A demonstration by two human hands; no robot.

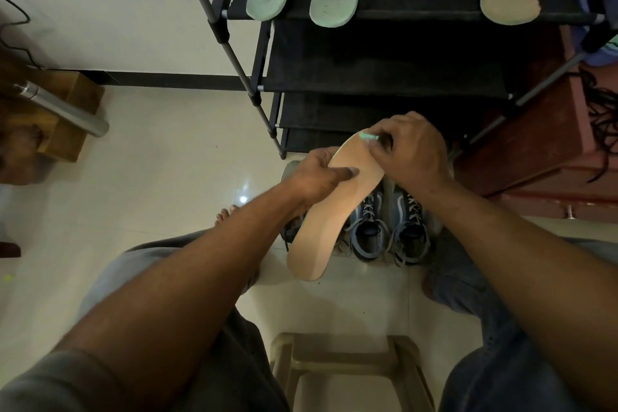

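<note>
Head view: the left hand (317,174) grips the tan insole (334,211) at its middle, thumb across the top face and fingers curled beneath. The right hand (404,147) pinches its far tip, where a green underside shows. The insole is held tilted above the blue sneakers (388,227), which stand on the floor at the foot of the shoe rack (384,77).

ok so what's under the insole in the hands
Blue laced sneakers stand on the floor below the tan insole, one partly covered by it. The fingers of the left hand beneath the insole are hidden.
</note>
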